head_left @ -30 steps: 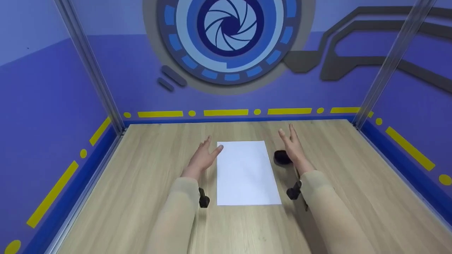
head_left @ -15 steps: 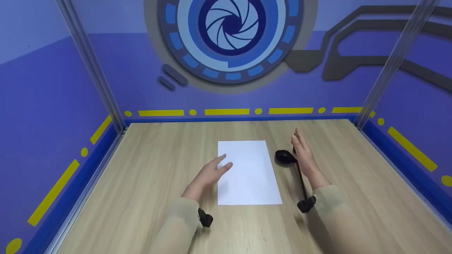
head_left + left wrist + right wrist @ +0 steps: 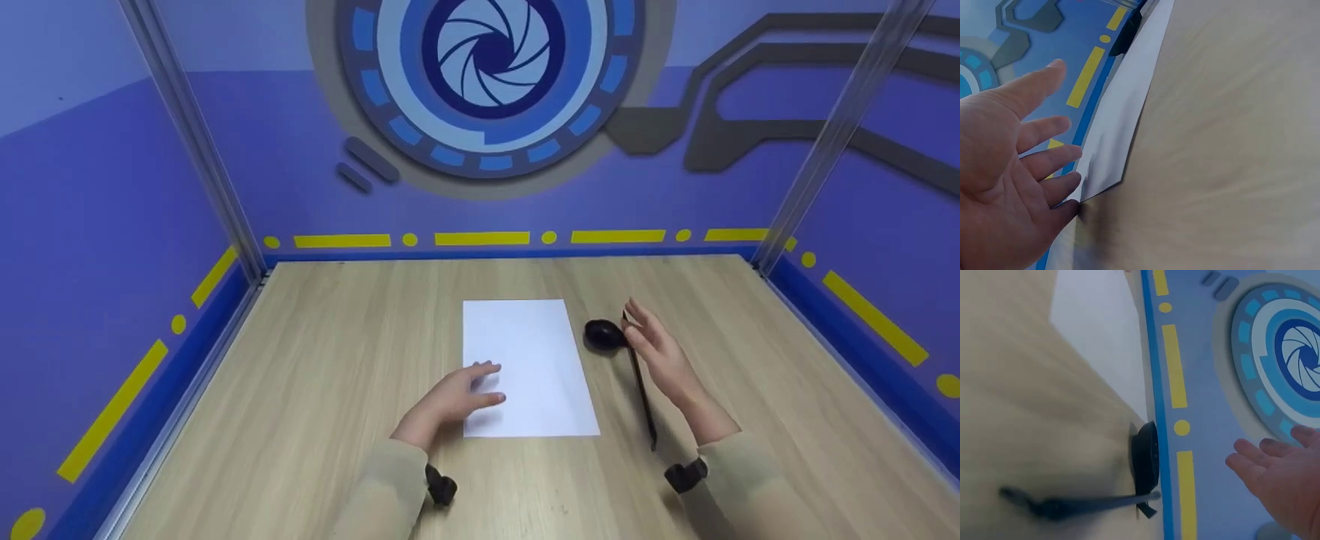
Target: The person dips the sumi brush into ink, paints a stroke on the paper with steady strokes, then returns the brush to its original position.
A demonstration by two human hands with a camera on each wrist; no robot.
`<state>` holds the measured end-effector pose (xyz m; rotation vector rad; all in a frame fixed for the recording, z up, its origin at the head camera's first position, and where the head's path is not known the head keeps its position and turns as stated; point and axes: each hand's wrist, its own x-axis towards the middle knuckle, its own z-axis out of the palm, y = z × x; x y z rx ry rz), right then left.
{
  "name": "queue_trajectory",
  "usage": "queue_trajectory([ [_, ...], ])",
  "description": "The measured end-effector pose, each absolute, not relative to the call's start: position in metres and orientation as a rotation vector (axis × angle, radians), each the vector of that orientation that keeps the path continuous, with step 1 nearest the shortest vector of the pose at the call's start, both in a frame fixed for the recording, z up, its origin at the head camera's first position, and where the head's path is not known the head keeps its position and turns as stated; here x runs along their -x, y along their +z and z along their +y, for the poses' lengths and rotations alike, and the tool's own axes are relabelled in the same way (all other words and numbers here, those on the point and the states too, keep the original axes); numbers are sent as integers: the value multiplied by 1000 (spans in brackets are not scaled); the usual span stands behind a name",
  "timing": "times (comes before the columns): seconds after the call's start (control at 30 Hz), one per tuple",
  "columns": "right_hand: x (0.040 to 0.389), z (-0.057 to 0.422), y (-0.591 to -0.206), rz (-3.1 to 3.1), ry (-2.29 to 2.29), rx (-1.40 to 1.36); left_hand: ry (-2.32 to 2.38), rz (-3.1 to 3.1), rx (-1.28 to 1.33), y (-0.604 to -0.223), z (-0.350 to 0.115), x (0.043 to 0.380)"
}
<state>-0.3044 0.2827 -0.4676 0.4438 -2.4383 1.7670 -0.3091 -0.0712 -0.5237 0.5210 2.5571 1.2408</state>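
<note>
A white sheet of paper (image 3: 521, 337) lies on the table, seen also in the left wrist view. My left hand (image 3: 452, 396) is over the sheet's lower left part, its fingers loosely extended and holding nothing. In the left wrist view the left palm (image 3: 1005, 174) shows, fingers spread a little beside the paper (image 3: 1123, 112). Right of the sheet lies a black ladle (image 3: 604, 336), its long thin handle pointing toward me. My right hand (image 3: 667, 364) is just right of the handle, fingers extended. The right wrist view shows that hand (image 3: 1286, 478) raised, apart from the ladle (image 3: 1145, 458).
The wooden table (image 3: 322, 337) is enclosed by blue walls with yellow markings, and metal posts (image 3: 199, 142) rise at the back corners. A small black device (image 3: 441, 486) sits on the left wrist and another device (image 3: 686, 475) on the right.
Both hands have drawn back toward me. The left has shifted right over the paper, while the right has moved rightward, uncovering the ladle's handle. Paper and ladle remain where they were.
</note>
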Motion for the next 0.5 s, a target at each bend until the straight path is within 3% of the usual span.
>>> queue_trajectory([
  [0.5, 281, 312, -480, -2623, 1052, -581, 1076, 2597, -665, -534, -76, 308],
])
